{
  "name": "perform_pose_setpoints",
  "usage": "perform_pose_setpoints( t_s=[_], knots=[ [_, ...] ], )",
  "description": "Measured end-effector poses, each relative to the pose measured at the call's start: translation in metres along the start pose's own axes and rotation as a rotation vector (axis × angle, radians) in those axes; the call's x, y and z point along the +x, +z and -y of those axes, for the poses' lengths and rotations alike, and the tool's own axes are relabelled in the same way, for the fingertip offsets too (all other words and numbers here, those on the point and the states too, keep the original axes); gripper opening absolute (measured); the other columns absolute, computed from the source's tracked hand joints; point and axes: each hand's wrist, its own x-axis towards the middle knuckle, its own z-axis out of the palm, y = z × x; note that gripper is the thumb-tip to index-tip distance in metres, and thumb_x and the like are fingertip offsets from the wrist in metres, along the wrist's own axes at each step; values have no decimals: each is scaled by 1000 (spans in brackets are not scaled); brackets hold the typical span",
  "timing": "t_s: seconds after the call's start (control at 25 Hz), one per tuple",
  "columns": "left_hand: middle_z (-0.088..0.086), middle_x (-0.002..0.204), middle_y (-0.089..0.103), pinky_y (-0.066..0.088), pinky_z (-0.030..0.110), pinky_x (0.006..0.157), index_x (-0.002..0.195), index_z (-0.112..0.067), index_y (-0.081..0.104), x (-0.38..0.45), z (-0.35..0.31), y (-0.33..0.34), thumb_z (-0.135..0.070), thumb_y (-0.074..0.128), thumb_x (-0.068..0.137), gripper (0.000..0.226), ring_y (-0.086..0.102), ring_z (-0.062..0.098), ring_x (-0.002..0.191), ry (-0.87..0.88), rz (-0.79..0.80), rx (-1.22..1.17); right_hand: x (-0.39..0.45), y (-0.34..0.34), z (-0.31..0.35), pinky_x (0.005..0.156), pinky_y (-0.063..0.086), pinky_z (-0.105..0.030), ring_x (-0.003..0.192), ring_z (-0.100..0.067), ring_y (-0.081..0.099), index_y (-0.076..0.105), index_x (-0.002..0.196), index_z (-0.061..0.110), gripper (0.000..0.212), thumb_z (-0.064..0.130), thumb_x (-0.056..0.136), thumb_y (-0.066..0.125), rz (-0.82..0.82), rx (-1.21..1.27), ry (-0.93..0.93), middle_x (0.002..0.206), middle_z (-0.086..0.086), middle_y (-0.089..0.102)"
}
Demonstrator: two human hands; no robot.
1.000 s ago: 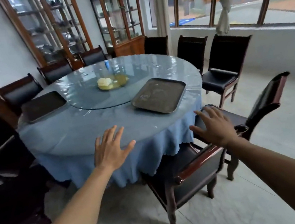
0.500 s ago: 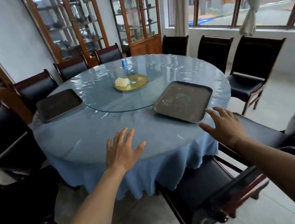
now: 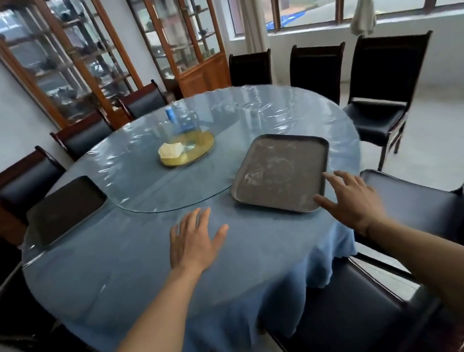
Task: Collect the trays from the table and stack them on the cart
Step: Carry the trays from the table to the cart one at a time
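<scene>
A smudged grey tray (image 3: 280, 172) lies flat near the right edge of the round table (image 3: 136, 271). A darker tray (image 3: 66, 209) rests on the table's left side. My right hand (image 3: 348, 202) hovers with spread fingers at the grey tray's near right corner, fingertips at its rim, holding nothing. My left hand (image 3: 194, 242) is open, palm down, over the blue cloth just left of that tray. No cart is in view.
A glass turntable (image 3: 168, 168) at the centre carries a yellow dish (image 3: 189, 149) with a white item and a blue bottle (image 3: 170, 114). Dark chairs (image 3: 378, 102) ring the table; one chair seat (image 3: 349, 313) is right below my right arm. Glass cabinets line the back wall.
The view has closed in on the table. Both hands have moved forward; my right hand has gone from beside the table edge to the grey tray's near corner.
</scene>
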Motion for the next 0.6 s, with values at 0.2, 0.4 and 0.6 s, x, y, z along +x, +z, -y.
perform_pose_setpoints(
  t_s=[0.2,0.4,0.6],
  knots=[
    [1,146,44,29,42,110,142,-23,42,69,-11,23,-62,41,90,65,38,20,135,77,15,-19,36,11,-21,104,36,-48,138,-26,31,30,147,27,68,62,90,41,0,3,93,153,-4,32],
    [3,145,45,33,43,106,142,-22,42,142,-15,59,-63,39,90,66,42,23,132,132,59,-34,75,29,-36,103,38,-49,136,-28,34,29,147,27,69,62,90,41,22,-52,167,153,-4,32],
    [4,145,44,35,43,101,142,-22,41,225,-15,105,-61,41,91,64,44,26,129,191,130,-69,128,66,-36,100,41,-49,134,-29,37,25,149,26,69,60,91,42,30,-64,261,152,-4,34]
  ],
)
